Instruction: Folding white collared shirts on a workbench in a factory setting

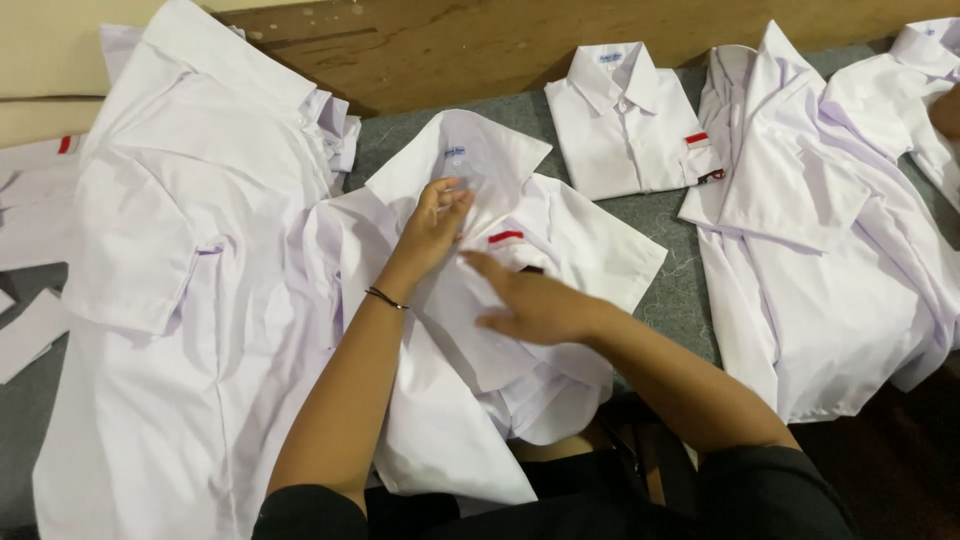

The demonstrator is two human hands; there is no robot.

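1. Shirt (560,240): a white short-sleeved collared shirt lies spread on the grey work surface (680,290) directly in front of the person, between a pile of unfolded white shirts (190,260) at left and a folded shirt (625,125) at upper right.
2. Handling, judged: thin woven cloth, light and soft. It drapes and creases freely, holds no shape of its own, and is not fragile. The smooth fabric is likely to slide over the layers beneath it.
3. Orientation: the collar (460,160) points away from the person and the hem hangs off the near edge toward the lap. The long axis runs from collar to hem, tilted slightly to the left at the far end. The front faces up, with a small red tab (506,237) showing on the chest.
4. Left hand (435,225): the fingers are closed in a pinch on the front placket just below the collar.
5. Right hand (535,305): the fingers are extended and nearly flat, palm down, pressing the front panel just beside the red tab. It grips nothing.
6. Grip points, judged: the placket, collar band and shoulder seams are doubled and stiffer, giving the most control. Single-layer panels bunch when pinched.
7. Surroundings: more loose white shirts (830,220) lie well apart at right.
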